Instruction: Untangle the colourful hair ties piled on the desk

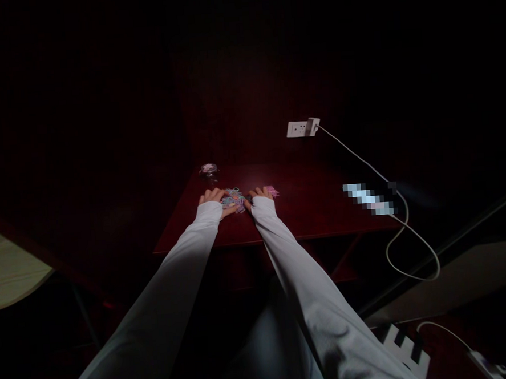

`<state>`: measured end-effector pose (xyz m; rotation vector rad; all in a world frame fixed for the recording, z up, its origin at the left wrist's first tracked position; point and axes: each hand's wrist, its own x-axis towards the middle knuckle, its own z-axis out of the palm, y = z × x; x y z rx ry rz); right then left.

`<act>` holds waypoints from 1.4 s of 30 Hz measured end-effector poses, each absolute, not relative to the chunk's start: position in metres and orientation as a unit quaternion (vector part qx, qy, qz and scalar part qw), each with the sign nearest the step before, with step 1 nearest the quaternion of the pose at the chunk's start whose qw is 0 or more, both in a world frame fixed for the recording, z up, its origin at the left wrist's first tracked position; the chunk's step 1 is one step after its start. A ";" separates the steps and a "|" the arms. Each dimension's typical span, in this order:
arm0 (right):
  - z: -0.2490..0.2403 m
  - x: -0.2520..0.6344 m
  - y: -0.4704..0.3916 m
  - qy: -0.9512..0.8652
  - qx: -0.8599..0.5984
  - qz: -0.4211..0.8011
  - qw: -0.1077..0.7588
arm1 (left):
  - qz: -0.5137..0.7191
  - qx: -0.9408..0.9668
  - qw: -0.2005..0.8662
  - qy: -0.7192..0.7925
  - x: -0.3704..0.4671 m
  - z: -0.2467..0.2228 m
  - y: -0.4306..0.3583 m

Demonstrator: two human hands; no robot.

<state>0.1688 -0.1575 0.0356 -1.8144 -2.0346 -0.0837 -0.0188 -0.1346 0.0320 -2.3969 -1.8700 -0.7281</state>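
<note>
A loose pile of small coloured loops (235, 201), which look like elastic hair ties in blue, purple and green, lies on the dark red table. At the pile's left side is my left hand (213, 197), palm down, its thumb stretched along the near edge and its fingers apart. My right hand (261, 195) rests at the pile's right side, thumb and forefinger curled close together; anything between them is too small to make out. Just beyond its outer fingers lies a smaller pink bunch (272, 192) of similar loops, partly covered by the hand.
A clear jar (209, 171) with pinkish contents or lid stands at the table's (314, 214) back left. On the right lies a blurred-out bright device (369, 199), its white cable (357, 153) running to a wall socket (295, 129). A pale wooden surface (9, 267) is at far left.
</note>
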 end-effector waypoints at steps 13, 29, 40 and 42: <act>0.033 0.170 -0.158 -0.730 -0.643 -0.016 0.231 | -0.364 -0.766 -0.080 -0.523 -0.025 0.007 -0.103; 0.032 0.169 -0.155 -0.715 -0.648 0.004 0.260 | -0.472 -0.671 -0.138 -0.555 -0.033 0.009 -0.093; 0.028 0.172 -0.150 -0.726 -0.629 0.019 0.276 | -0.515 -0.634 -0.180 -0.548 -0.035 0.016 -0.102; 0.028 0.172 -0.150 -0.726 -0.628 0.020 0.279 | -0.514 -0.635 -0.177 -0.549 -0.034 0.018 -0.104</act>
